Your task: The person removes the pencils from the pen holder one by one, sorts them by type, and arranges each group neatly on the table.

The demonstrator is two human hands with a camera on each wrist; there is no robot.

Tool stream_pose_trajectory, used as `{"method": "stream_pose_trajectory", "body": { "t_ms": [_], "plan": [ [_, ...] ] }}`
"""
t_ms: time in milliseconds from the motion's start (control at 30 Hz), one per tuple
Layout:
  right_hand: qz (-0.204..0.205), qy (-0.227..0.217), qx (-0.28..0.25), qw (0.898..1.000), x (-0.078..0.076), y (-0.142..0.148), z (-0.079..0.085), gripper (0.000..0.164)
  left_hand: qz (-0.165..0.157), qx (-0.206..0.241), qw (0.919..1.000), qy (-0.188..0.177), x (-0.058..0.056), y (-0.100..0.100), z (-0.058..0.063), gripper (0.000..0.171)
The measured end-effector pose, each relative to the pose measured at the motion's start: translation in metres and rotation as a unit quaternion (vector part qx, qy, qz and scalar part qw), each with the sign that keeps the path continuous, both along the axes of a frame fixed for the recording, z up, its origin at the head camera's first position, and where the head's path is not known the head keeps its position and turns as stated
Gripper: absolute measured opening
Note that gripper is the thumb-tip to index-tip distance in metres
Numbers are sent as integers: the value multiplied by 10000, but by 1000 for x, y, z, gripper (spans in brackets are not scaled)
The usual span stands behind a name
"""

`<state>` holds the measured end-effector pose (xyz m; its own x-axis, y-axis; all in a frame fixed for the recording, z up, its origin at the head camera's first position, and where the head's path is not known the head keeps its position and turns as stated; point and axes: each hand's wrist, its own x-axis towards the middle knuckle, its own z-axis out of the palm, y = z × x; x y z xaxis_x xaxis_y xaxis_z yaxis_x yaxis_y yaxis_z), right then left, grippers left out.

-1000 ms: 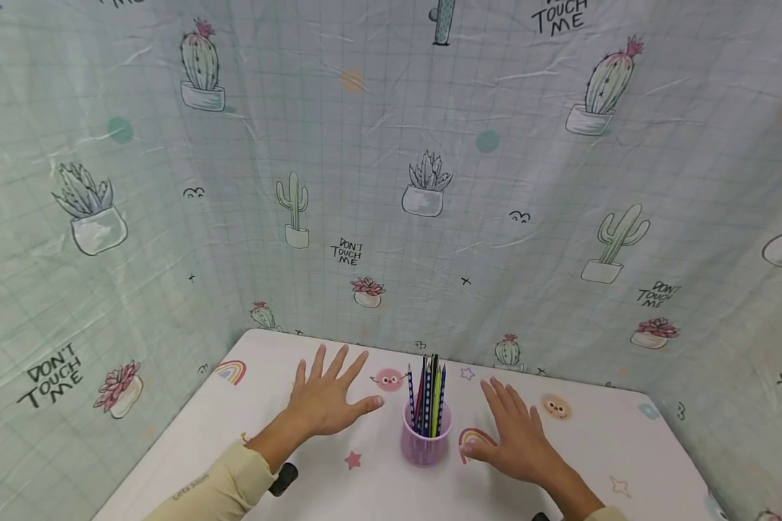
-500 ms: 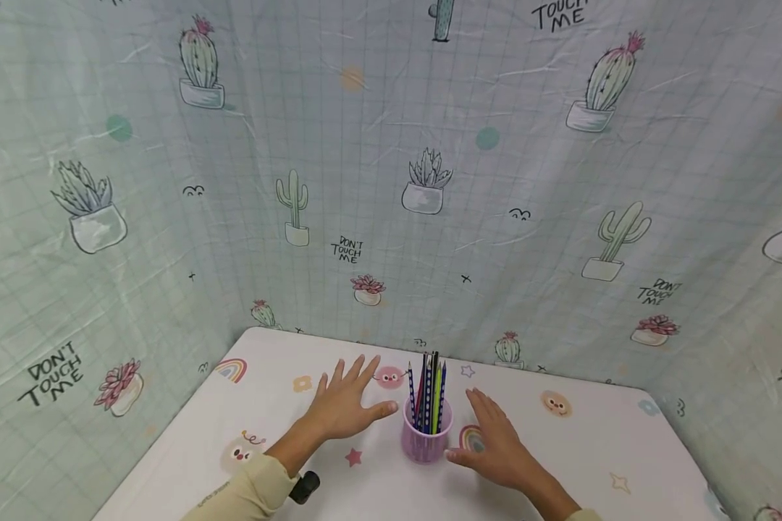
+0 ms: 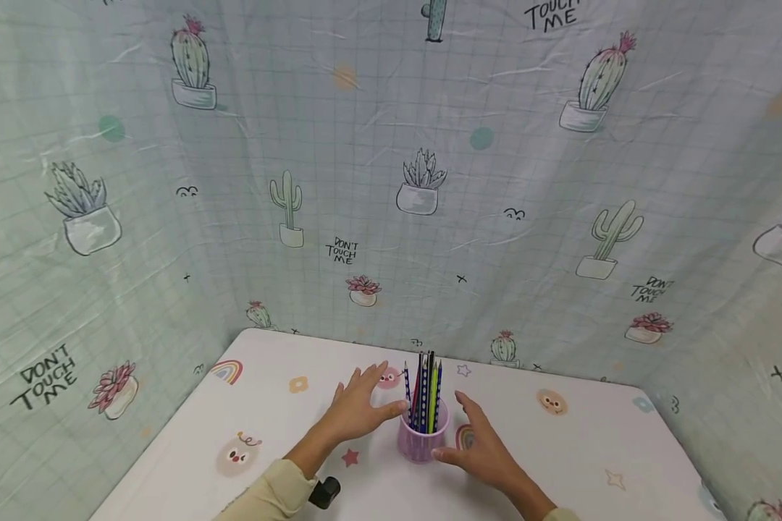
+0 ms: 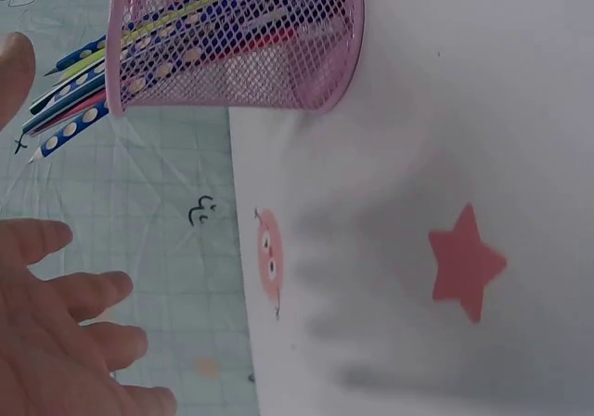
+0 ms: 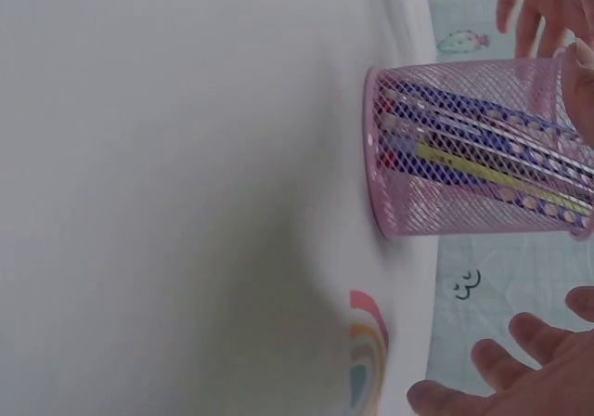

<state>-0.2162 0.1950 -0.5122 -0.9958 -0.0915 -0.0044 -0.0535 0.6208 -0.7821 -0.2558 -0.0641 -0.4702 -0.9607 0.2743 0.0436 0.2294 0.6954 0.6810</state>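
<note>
A pink mesh pencil cup (image 3: 421, 443) stands upright on the white table, with several pencils (image 3: 425, 396) in it, some dark blue with pale dots and one yellow-green. On its left my left hand (image 3: 360, 412) hovers with fingers spread and the thumb close to the cup's rim. My right hand (image 3: 482, 452) is on the other side, its thumb overlapping the cup's front right edge in the head view. In the left wrist view the left hand (image 4: 65, 332) shows apart from the cup (image 4: 237, 45). The right wrist view shows the right hand's fingers (image 5: 529, 370) stretched out beside the mesh.
The white tabletop (image 3: 521, 499) carries printed rainbows, faces and a pink star (image 3: 350, 457). Behind and at both sides hangs a pale green cactus-print curtain (image 3: 365, 130). A small black device (image 3: 326, 493) sits at the left wrist.
Both hands have moved inward toward the pencil cup from either side, the left hand going right and the right hand going left. The cup has stayed in place; the head view shifted slightly.
</note>
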Motion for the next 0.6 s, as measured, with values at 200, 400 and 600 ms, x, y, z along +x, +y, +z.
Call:
{"method": "stream_pose_trajectory", "body": {
  "t_ms": [200, 400, 600],
  "plan": [
    [96, 204, -430, 9988, -2, -11, -7, 115, 92, 709, 9974, -26, -5, 7, -6, 85],
    [103, 318, -1164, 9926, -9, -17, -14, 107, 197, 1511, 9880, -253, -12, 13, -9, 77],
    [179, 489, -1768, 9829, -14, -19, -21, 98, -5, 2451, 9681, -514, -18, 17, -13, 65]
  ]
}}
